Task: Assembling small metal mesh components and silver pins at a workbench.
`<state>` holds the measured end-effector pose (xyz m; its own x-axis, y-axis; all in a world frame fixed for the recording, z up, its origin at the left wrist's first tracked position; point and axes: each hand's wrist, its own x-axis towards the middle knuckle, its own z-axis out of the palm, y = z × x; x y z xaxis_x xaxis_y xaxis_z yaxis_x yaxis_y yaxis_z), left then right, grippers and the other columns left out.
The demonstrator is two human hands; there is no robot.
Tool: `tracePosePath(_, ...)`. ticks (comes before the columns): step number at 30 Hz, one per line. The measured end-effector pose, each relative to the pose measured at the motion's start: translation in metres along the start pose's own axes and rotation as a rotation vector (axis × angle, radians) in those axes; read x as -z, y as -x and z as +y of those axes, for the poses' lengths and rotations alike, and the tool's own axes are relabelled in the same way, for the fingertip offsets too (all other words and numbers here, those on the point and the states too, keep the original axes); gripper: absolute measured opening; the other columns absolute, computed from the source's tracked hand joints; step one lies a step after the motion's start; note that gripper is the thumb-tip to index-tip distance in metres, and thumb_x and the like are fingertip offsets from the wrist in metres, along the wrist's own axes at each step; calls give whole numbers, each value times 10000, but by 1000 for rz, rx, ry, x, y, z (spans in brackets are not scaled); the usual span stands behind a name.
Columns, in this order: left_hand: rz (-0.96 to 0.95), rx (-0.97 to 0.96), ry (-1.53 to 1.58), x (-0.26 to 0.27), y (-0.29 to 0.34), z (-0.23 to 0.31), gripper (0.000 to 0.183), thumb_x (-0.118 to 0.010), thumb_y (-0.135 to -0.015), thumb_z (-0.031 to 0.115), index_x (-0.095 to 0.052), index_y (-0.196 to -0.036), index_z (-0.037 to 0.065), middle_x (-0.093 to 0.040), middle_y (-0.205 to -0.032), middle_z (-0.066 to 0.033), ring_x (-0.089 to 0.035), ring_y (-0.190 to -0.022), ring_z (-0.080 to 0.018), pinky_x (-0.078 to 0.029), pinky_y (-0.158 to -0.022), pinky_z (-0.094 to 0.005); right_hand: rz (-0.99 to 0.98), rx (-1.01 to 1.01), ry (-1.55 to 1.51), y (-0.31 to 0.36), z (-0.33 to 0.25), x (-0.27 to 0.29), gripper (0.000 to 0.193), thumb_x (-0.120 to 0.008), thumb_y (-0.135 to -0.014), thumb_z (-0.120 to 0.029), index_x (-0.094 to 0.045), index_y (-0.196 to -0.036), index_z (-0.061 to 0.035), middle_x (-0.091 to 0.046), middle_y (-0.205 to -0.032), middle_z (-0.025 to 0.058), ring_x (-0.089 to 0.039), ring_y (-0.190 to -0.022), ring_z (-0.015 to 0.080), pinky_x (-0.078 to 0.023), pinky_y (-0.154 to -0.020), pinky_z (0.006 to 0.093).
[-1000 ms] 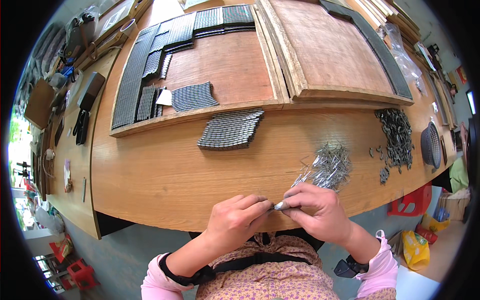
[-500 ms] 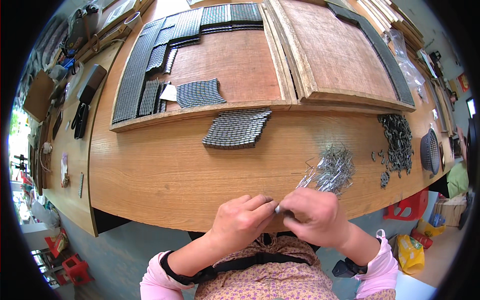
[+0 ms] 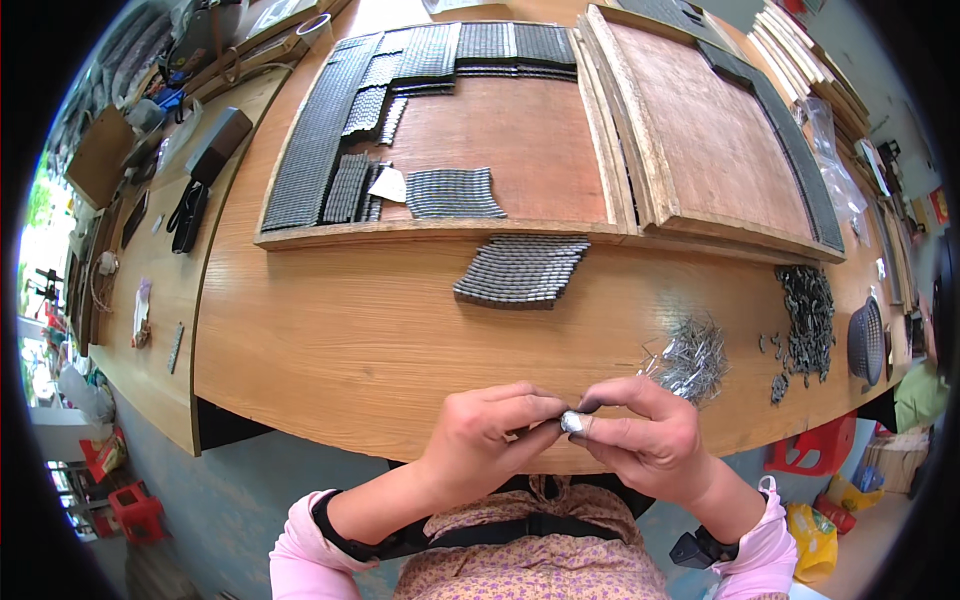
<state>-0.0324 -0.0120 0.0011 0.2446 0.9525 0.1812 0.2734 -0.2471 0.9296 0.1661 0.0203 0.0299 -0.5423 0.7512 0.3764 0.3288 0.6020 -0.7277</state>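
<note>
My left hand (image 3: 490, 430) and my right hand (image 3: 655, 430) meet just over the table's near edge, fingertips touching. Both are closed in a pinch; whatever is between the fingers is too small and hidden to name. A whitish, shiny patch covers the tip of my right thumb; I cannot tell whether it is a wrap or a held piece. Beyond my right hand lies a heap of thin silver pins (image 3: 692, 362). Farther right is a pile of small dark metal links (image 3: 808, 320). A stack of grey chain-like strips (image 3: 522, 270) rests ahead of my hands.
A shallow wooden tray (image 3: 430, 230) at the back holds rows of dark strips, with a white paper scrap (image 3: 388, 184). Right of it stands a second wooden tray (image 3: 745, 235). A dark mesh basket (image 3: 865, 340) sits far right. A side table (image 3: 235, 190) adjoins on the left.
My right fingers have uncurled somewhat, showing the whitish thumb tip, and still meet the left fingertips. Most table items appear farther right in the view, which has shifted.
</note>
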Motion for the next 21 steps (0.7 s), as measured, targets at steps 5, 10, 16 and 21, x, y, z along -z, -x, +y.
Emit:
tracePosePath(5,-10,54,30,34,-13,-4,183,-668,-806,-44,-685,-984,-4,-688,-815,-101,-643,-697,-135,-487,-602,-260,-6,-141,-28,-24,8,-8,196,-748,-702,-15,-719,-888,-72,-656,-853,89,-647,-726,230,-519,-599,317)
tracePosePath(10,106,-106,-590,57,-38,-27,152,-680,-776,4,-654,-925,18,-626,-828,-92,-627,-720,-251,-507,-629,-326,53,-106,225,-52,47,-29,106,-692,-741,-62,-688,-846,-75,-660,-869,53,-649,-745,248,-524,-649,342)
tracePosePath(16,24,-54,-668,74,-57,-22,206,-685,-731,35,-632,-930,43,-578,-948,-101,-585,-895,-300,-497,-762,-369,94,-69,205,-45,36,-22,155,-720,-733,-39,-675,-878,-71,-645,-811,57,-643,-691,228,-514,-592,324)
tracePosePath(21,198,-219,-733,90,-128,-40,380,-645,-800,72,-596,-1171,8,-569,-1201,-200,-522,-1149,-354,-419,-996,-399,50,-111,22,0,11,3,183,-735,-723,10,-690,-890,-52,-665,-811,85,-649,-679,210,-521,-578,295)
